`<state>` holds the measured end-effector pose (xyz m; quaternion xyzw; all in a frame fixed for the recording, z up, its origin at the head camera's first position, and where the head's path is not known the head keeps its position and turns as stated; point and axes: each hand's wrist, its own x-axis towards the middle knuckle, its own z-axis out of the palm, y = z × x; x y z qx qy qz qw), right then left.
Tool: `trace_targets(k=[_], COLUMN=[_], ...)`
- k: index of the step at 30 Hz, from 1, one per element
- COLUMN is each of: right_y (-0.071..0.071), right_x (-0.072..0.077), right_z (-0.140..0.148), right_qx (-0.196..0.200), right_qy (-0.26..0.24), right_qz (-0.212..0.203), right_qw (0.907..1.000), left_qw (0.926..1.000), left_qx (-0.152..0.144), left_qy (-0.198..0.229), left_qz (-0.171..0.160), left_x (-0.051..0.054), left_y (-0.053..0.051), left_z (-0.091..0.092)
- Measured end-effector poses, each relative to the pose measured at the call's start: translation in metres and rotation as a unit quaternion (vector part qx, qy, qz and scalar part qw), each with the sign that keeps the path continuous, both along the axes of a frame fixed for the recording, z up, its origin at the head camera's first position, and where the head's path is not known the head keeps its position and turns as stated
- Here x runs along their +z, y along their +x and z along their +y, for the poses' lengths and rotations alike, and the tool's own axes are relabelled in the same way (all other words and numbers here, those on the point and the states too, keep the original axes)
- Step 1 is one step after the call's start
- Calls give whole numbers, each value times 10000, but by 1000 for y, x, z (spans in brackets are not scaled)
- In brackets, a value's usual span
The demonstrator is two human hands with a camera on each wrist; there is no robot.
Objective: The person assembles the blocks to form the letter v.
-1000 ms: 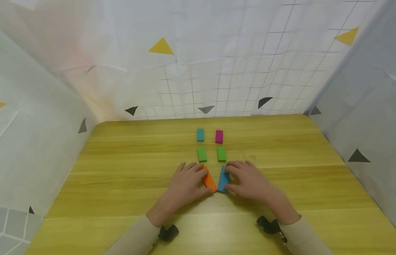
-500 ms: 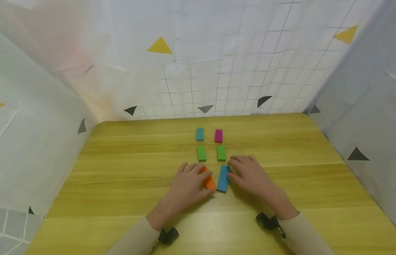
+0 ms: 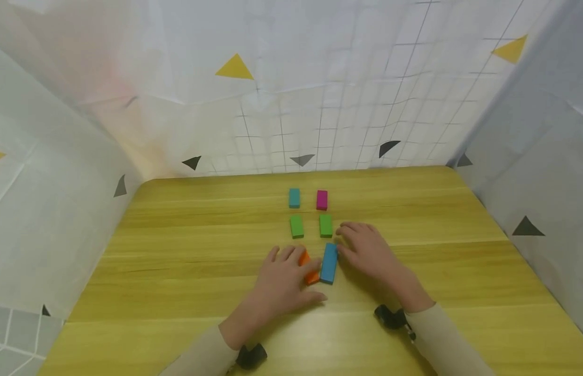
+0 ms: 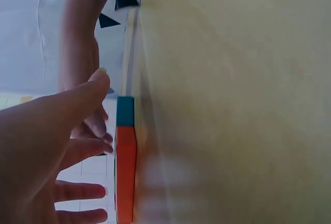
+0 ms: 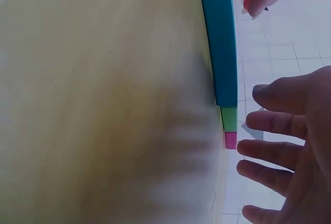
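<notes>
An orange block (image 3: pixel 312 279) lies flat and slanted on the table, partly hidden under the fingers of my left hand (image 3: pixel 283 282). In the left wrist view that hand's thumb and fingers are spread, apart from the orange block (image 4: pixel 125 177). Close by on the right is a blue block (image 3: pixel 329 265), its near end by the orange one. My right hand (image 3: pixel 370 251) hovers just right of the blue block, fingers loosely extended. The right wrist view has the right hand (image 5: pixel 305 146) holding nothing, with a gap to the blue block (image 5: pixel 221 43).
Two green blocks, one left (image 3: pixel 297 226) and one right (image 3: pixel 325 226), lie beyond the hands. Farther back are a teal block (image 3: pixel 294 198) and a magenta block (image 3: pixel 322 200). A patterned white sheet (image 3: pixel 291 120) stands behind the wooden table (image 3: pixel 178 271).
The right hand has let go of the blue block and moved away to the right and slightly back. The left hand has loosened from the orange block, its thumb drawn nearer the person.
</notes>
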<state>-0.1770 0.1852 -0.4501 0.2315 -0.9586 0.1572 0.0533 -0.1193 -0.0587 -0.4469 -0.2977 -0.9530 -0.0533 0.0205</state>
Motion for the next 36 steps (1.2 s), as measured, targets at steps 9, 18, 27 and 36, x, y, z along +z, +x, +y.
trace_targets(k=[9, 18, 27, 36], right_y=[-9, -18, -23, -31], right_x=[6, 12, 17, 17], right_z=[1, -1, 0, -6], right_qx=[-122, -100, -120, -102], right_qy=[186, 351, 379, 402], right_qz=[-63, -107, -182, -257], right_qw=[9997, 9993, 9990, 9988], left_qw=[9999, 9999, 9998, 9998], left_qx=[-67, -126, -202, -163], left_qy=[76, -33, 13, -146], left_qz=[-21, -37, -31, -7], left_x=[1, -1, 0, 0], left_y=[15, 22, 23, 22], left_z=[11, 16, 18, 17])
